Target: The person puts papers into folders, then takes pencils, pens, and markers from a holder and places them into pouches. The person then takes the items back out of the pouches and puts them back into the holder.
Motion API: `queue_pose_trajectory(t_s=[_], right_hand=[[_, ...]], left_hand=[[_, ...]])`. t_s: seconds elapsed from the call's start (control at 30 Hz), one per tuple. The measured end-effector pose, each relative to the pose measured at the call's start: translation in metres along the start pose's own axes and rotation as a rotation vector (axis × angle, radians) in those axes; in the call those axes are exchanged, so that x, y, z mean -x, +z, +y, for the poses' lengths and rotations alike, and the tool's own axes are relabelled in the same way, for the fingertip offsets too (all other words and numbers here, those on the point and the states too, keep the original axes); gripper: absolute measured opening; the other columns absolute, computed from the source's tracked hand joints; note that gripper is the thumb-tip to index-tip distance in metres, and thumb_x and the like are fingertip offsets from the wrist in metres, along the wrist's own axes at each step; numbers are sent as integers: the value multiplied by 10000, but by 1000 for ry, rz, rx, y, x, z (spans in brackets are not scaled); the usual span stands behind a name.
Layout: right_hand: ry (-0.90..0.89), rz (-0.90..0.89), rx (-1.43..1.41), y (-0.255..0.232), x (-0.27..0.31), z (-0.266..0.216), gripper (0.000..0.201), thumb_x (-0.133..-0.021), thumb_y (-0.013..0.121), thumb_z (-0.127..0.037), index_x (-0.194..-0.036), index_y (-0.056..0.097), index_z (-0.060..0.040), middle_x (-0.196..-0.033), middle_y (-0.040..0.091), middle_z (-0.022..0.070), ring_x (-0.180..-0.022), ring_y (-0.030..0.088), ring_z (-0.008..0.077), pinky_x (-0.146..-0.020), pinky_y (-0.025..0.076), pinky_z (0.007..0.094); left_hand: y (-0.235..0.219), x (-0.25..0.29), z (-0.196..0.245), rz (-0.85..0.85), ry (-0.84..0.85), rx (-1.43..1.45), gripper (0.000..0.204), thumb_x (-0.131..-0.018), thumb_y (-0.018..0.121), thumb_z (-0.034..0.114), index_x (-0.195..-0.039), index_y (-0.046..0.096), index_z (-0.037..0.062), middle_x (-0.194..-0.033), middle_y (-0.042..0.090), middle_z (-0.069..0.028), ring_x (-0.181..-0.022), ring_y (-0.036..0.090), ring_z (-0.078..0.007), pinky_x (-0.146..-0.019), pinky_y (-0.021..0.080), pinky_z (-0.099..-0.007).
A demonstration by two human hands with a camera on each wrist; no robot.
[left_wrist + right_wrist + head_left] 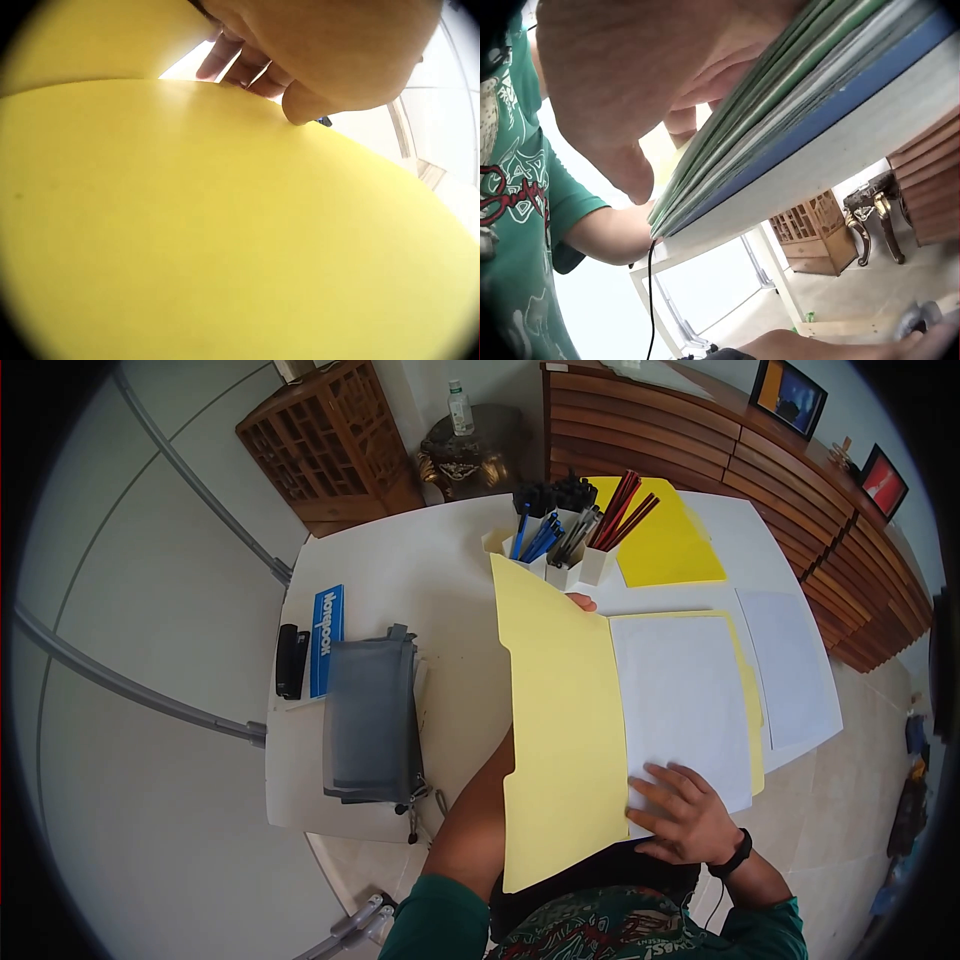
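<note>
A light yellow file folder (565,730) stands with its cover raised, and a white paper sheet (685,710) lies inside on its right half. Behind the cover reaches my left arm. My left hand (322,52) holds the cover's top edge, thumb on the back side and fingers over the edge; in the head view only its fingertips (583,602) show near the fold. With fingers spread, my right hand (690,822) rests on the lower part of the sheet. In the right wrist view, a stack of green, white and blue edges (780,112) shows beside that hand.
Pen holders (560,560) with pens and pencils stand behind the folder, beside a bright yellow folder (670,545). White sheets (790,670) lie at right. On the left are a grey zip pouch (370,720), a blue notebook (327,640) and a black stapler (291,662).
</note>
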State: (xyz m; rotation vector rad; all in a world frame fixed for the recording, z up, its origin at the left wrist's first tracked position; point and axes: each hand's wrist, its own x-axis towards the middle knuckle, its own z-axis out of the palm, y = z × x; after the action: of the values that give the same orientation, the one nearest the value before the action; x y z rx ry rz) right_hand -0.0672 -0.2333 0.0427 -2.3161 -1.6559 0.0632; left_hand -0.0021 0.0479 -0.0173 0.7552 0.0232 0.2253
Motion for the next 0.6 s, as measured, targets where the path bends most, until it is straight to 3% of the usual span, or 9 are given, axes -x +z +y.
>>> queue_pose_trajectory(t_s=[0.23,0.33,0.5,0.6], right_hand=[[-90,-3,127,8,4,8,307,-842,720,-390,-1091,704,-211,-1400,542,72,-1357,466,334,-1137,397,550],[-88,-27,154,3,2,7,285,-844,718,-376,-1073,702,-206,-1381,549,72,-1363,458,343,-1141,393,554],[-23,10,8,6,0,1,349,-813,750,-423,-1095,703,-222,-1378,549,59,-1411,391,351,-1145,377,571],[-57,-11,123,6,0,3,385,-798,760,-454,-1109,700,-235,-1382,543,36,-1421,366,351,-1151,359,585]], left_hand=[[14,-13,3,-3,12,-43,405,-970,627,339,-1226,596,27,-1110,640,-69,-969,644,-147,-745,563,-281],[13,-17,-2,79,-3,13,418,-967,637,334,-1241,597,21,-1072,643,-49,-896,650,-118,-694,553,-249],[13,-14,3,38,0,-97,461,-972,626,346,-1287,587,12,-1061,626,-41,-879,634,-98,-701,553,-241],[5,-19,0,-20,-20,-40,461,-977,619,339,-1299,585,11,-1070,621,-40,-876,633,-107,-709,555,-246]])
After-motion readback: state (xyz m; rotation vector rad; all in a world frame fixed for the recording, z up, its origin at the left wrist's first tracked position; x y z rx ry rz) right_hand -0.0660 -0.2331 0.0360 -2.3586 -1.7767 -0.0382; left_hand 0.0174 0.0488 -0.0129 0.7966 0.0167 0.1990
